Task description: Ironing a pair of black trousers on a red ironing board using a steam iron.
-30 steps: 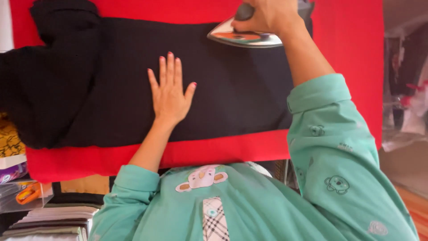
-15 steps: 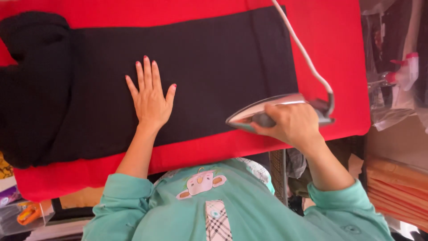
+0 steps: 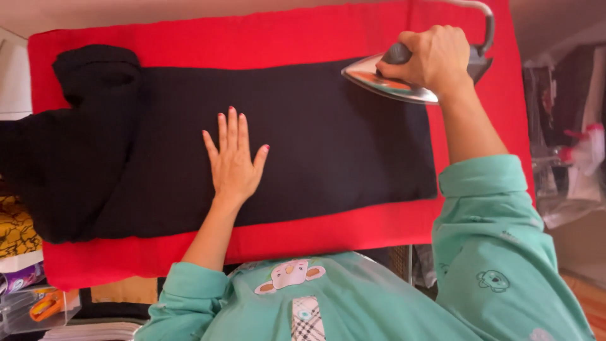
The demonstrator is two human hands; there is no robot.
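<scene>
Left hand: the left hand lies flat, palm down, fingers spread and apart, centre of the frame; it grips nothing, only presses on the black cloth.
Right hand: the right hand sits in the upper right of the frame, fingers curled tight around the handle of the iron.
Iron: silver soleplate tipped up on one edge, nose pointing to the left of the frame; it sits over the upper right edge of the black cloth. Whether the plate touches the cloth, cannot tell.
Cord: a pale cord loops up from the back of the iron at the top right.
Black cloth: spread flat across the middle of the frame, bunched and folded over at the upper left.
Red cover: the red cover lies under the cloth and shows as a border all round.
Sleeves: green sleeves fill the lower right and bottom of the frame.
Lower left corner: a clear box holding something orange.
</scene>
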